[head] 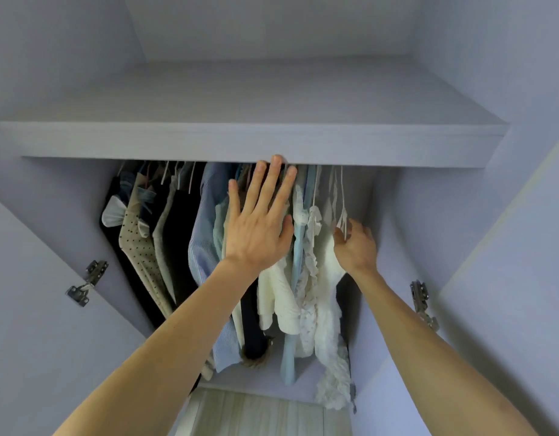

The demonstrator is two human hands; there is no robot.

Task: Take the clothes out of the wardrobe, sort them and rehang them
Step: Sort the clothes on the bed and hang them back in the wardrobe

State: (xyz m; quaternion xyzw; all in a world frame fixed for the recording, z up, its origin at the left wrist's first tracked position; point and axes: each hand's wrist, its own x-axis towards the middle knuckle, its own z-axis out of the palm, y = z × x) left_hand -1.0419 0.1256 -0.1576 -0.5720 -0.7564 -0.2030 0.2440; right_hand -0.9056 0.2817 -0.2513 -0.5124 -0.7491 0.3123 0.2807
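Several garments hang on hangers inside the open wardrobe, below its shelf (240,143). On the left are a dark garment and a beige dotted top (139,247), in the middle a pale blue striped shirt (202,240), on the right white lacy and knitted tops (313,294). My left hand (259,221) reaches up with straight, spread fingers in front of the middle clothes, fingertips just under the shelf edge. My right hand (355,243) is at the rightmost white hanger (342,215), fingers curled by its lower part; whether they grip it I cannot tell.
Both wardrobe doors stand open, with a metal hinge on the left (88,283) and one on the right (423,302). The upper shelf compartment holds nothing visible. A light wooden floor (256,413) shows below the clothes.
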